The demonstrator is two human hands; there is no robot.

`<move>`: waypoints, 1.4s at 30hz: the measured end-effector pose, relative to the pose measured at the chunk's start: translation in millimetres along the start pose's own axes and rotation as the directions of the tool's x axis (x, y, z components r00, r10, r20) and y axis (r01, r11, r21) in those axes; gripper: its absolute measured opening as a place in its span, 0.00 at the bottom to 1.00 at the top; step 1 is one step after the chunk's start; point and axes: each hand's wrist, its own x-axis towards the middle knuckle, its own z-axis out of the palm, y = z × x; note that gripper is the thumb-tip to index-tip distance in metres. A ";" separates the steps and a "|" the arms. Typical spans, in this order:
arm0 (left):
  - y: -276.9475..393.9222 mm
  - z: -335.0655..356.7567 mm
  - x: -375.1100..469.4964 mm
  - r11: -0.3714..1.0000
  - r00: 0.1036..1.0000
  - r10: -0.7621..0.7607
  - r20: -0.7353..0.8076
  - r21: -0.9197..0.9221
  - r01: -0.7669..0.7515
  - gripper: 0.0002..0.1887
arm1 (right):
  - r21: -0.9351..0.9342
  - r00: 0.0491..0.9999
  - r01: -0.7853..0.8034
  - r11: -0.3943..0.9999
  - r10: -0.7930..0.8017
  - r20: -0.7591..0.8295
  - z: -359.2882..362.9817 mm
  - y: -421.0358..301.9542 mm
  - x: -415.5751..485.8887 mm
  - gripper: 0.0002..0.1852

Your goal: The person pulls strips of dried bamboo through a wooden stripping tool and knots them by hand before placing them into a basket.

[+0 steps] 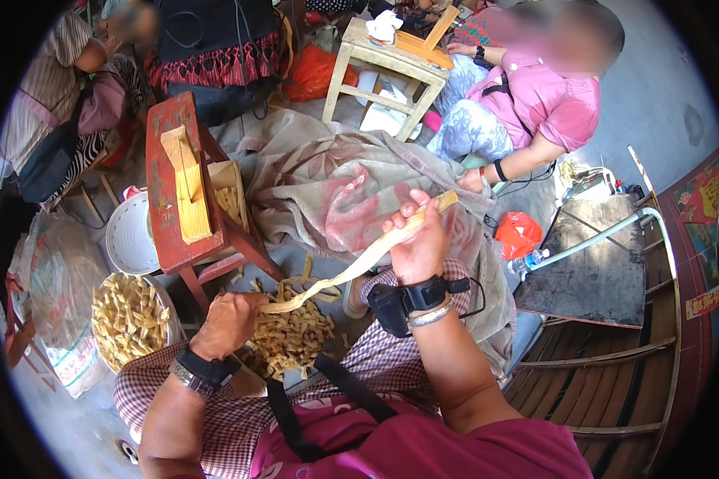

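A long, pale yellow, fibrous strip (359,263) stretches slantwise between my two hands over my lap. My left hand (227,323) pinches its thin lower end, just above a heap of short dried pieces (293,335) on the floor. Its wider upper end lies in my right hand (419,236), palm up with the fingers curled around it, in front of a blanket. To the left, a white basket (171,326) is full of similar short pieces. A wooden block tool with an upright part (192,203) rests on a red wooden bench (168,245).
A crumpled blanket (335,179) spreads ahead. Beyond it, a co-worker in pink (527,102) sits beside a stool (389,57) bearing another wooden tool. A white plastic basket (133,233) stands left of the bench. At right are a red bag (518,233), a bottle (528,261) and a dark board (611,269).
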 end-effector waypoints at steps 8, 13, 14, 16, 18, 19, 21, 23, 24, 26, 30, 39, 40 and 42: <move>41.2 5.8 8.7 -0.037 0.857 0.072 0.511 -0.857 0.514 0.23 | -0.322 0.866 -0.342 0.883 0.429 0.258 60.4 54.5 -92.2 0.17; 39.8 -16.1 13.3 -0.228 0.922 -0.215 0.322 -0.934 0.273 0.15 | -0.191 0.746 -0.449 0.873 0.484 0.457 34.1 85.6 -124.3 0.23; 43.9 -22.4 12.6 -0.256 0.896 -0.308 0.321 -0.935 0.247 0.15 | -0.212 0.768 -0.450 0.868 0.497 0.405 34.6 86.5 -127.1 0.22; 41.0 -24.5 11.1 -0.126 0.922 -0.312 0.229 -0.972 0.199 0.13 | -0.208 0.805 -0.469 0.858 0.513 0.299 24.9 86.2 -125.1 0.21; 42.7 -31.7 12.0 0.115 0.929 -0.320 0.186 -0.966 0.233 0.13 | -0.333 0.893 -0.365 0.870 0.428 0.140 25.9 84.5 -116.7 0.20; 47.6 -37.7 11.1 0.221 0.936 -0.298 0.186 -0.941 0.257 0.13 | -0.452 0.929 -0.265 0.852 0.351 0.117 27.7 84.7 -112.7 0.20; 49.8 -36.5 10.3 0.207 0.957 -0.188 0.219 -0.944 0.257 0.12 | -0.732 0.963 -0.004 0.682 0.200 0.180 27.2 82.2 -111.1 0.19; 53.5 -40.3 8.0 0.225 0.956 -0.100 0.275 -0.930 0.291 0.10 | -0.767 0.912 0.381 0.516 -0.076 0.402 30.5 85.3 -108.2 0.12; 56.6 -43.8 8.0 0.264 0.954 -0.073 0.289 -0.917 0.298 0.09 | -0.741 0.886 0.428 0.518 -0.078 0.457 34.7 81.1 -108.0 0.11; 63.9 -60.7 6.9 0.358 0.937 0.007 0.349 -0.876 0.324 0.10 | -0.612 0.911 0.228 0.757 0.056 0.409 36.0 85.0 -108.8 0.12; 64.0 -78.7 -0.4 0.590 0.974 0.004 0.226 -0.787 0.181 0.07 | -0.711 0.913 -0.003 0.703 0.292 0.285 44.0 84.3 -112.3 0.18; 82.8 -68.8 4.6 0.909 0.871 0.391 -0.298 -0.021 -0.416 0.06 | -0.705 0.619 0.236 0.669 0.456 0.639 29.1 72.5 -81.9 0.19; 80.6 -69.1 3.3 0.909 0.872 0.395 -0.290 -0.017 -0.417 0.07 | -0.769 0.597 -0.002 0.639 0.618 0.512 34.0 65.0 -82.2 0.20; 78.8 -72.4 2.3 0.896 0.850 0.415 -0.324 -0.017 -0.444 0.08 | -0.777 0.667 -0.045 0.628 0.598 0.445 42.3 66.0 -89.1 0.20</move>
